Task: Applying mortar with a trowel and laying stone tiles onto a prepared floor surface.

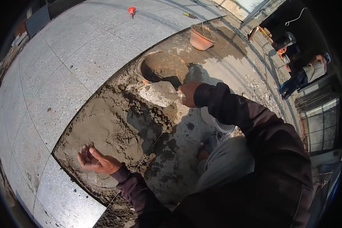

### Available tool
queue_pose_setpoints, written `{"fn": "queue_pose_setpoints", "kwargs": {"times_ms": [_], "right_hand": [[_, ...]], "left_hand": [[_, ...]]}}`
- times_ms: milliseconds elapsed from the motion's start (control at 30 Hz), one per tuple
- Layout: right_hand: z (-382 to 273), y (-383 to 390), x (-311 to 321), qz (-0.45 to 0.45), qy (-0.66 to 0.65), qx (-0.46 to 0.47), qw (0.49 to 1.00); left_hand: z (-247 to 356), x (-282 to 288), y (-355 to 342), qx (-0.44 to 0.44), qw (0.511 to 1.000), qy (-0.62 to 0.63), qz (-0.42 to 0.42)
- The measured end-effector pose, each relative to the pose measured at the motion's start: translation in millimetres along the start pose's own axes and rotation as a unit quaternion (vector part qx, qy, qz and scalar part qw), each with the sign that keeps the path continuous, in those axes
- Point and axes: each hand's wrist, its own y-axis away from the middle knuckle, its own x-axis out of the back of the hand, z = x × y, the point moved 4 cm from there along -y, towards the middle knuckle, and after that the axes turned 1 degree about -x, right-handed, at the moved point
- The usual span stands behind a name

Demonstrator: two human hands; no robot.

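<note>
My right hand (188,94) is closed around the handle of a trowel (157,93). The broad blade, crusted with grey mortar, points left, just in front of a round mortar-stained tub (155,60). Below it spreads a bed of wet mortar (98,121), smoothed on the left and lumpy toward the middle. Over the near left part of this bed, my left hand (98,160) is palm up with loosely curled fingers apart, and I see nothing held in it. A thin string (161,133) crosses the mortar.
Speckled grey tiles (45,95) border the mortar at left and far side. A second orange tub (201,40) stands farther back. On the tiles lie a red-topped tool (132,11) and a yellow-and-black tool (190,15). A pale bucket (226,128) sits beneath my right arm.
</note>
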Motion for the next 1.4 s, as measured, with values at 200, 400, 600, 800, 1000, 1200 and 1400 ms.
{"fn": "queue_pose_setpoints", "kwargs": {"times_ms": [200,400,600,800,1000,1200,1400], "right_hand": [[192.4,191.6,-10.7,0.388,-0.129,-0.240,0.880],[306.9,295.2,-272.5,0.125,-0.138,-0.677,0.712],[270.4,336.0,-333.3,0.196,-0.218,-0.644,0.707],[257.9,281.5,-168.1,0.280,-0.184,-0.408,0.850],[279.1,221.9,-194.1,-0.092,-0.067,-0.397,0.911],[265.1,217.8,-218.5,-0.023,-0.536,-0.332,0.776],[249.5,258.8,-190.0,0.057,-0.729,-0.269,0.627]], "left_hand": [[-16.8,-113.1,157.3,0.129,0.915,0.107,-0.366],[-36.7,-140.4,252.2,0.127,0.764,-0.044,-0.631],[-35.4,-166.0,339.4,0.346,0.627,-0.056,-0.695],[-43.2,-180.3,402.5,0.335,0.650,-0.026,-0.682],[-10.7,-198.4,441.2,0.151,0.665,-0.057,-0.729],[-21.1,-202.1,428.2,0.142,0.685,-0.056,-0.712],[-46.0,-200.1,370.0,0.231,0.560,-0.078,-0.792]]}}
